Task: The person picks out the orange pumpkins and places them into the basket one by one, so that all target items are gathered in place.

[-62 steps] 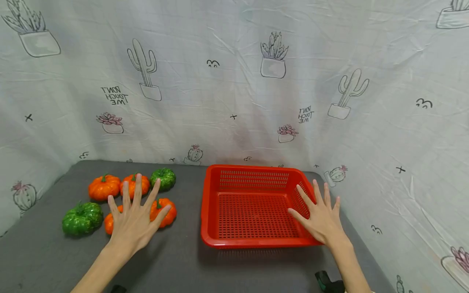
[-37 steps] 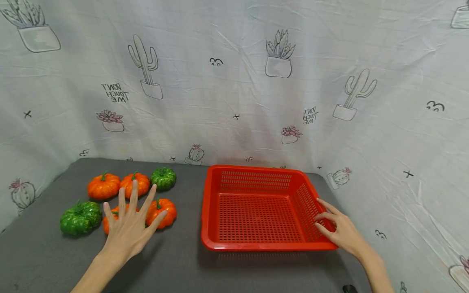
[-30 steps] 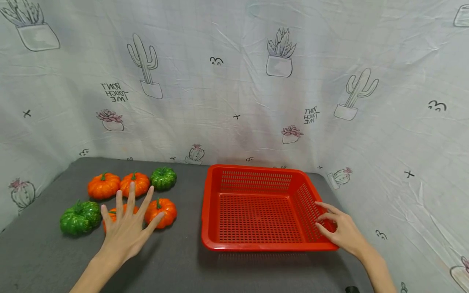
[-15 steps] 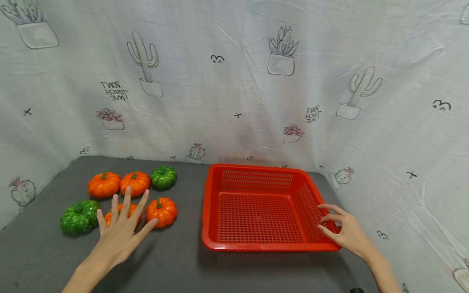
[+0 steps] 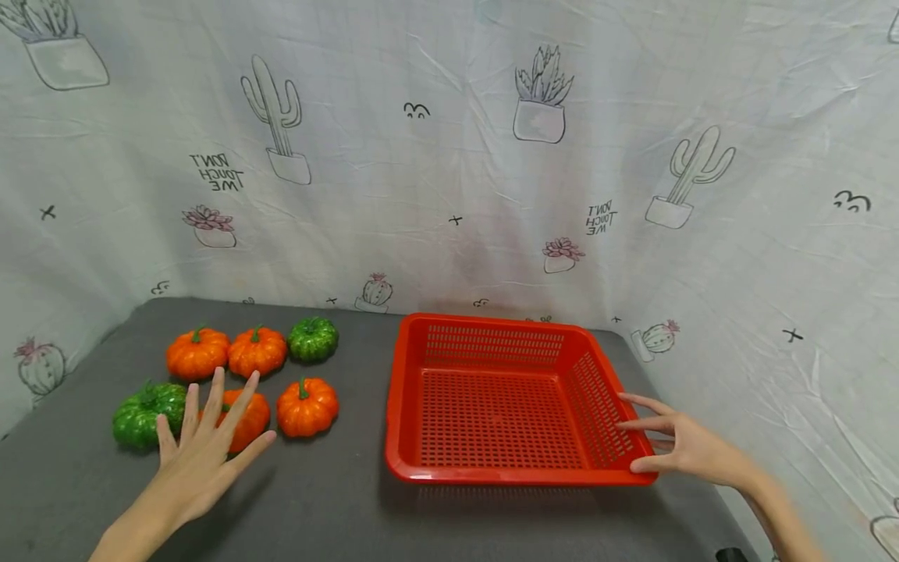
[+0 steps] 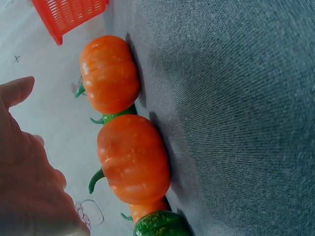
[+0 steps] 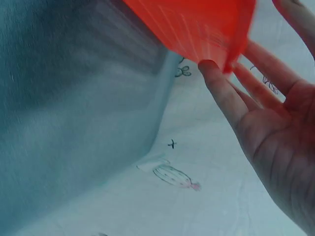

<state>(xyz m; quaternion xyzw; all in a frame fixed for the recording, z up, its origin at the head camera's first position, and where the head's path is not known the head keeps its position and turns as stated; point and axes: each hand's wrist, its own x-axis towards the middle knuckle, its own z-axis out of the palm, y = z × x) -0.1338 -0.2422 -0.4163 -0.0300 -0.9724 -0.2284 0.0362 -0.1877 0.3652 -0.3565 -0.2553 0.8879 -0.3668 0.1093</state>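
Note:
My left hand (image 5: 200, 468) hovers low with its fingers spread, nearest a front orange mini pumpkin (image 5: 246, 421) and a dark green one (image 5: 147, 414); it holds nothing. In the left wrist view, the orange pumpkins (image 6: 133, 160) lie apart from the palm. At the right end of the red plastic basket (image 5: 492, 474), my right hand (image 5: 702, 449) has its fingers stretched over the rim. The right wrist view has the thumb (image 7: 221, 88) at the corner of the rim, with the other fingers behind; firm contact is unclear. Only mesh floor shows inside the basket.
More pumpkins stand on the left: two orange ones at the back, the left one (image 5: 198, 353) beside the right one (image 5: 257, 351), a small green one (image 5: 313, 339), and an orange one (image 5: 307, 407). A cactus-print cloth (image 5: 449, 156) hangs behind the grey tabletop (image 5: 337, 499).
My left hand has drifted left and down toward me, uncovering the front orange pumpkin. The right hand reached the basket's right rim, and its fingers have since straightened. The basket and pumpkins look unmoved.

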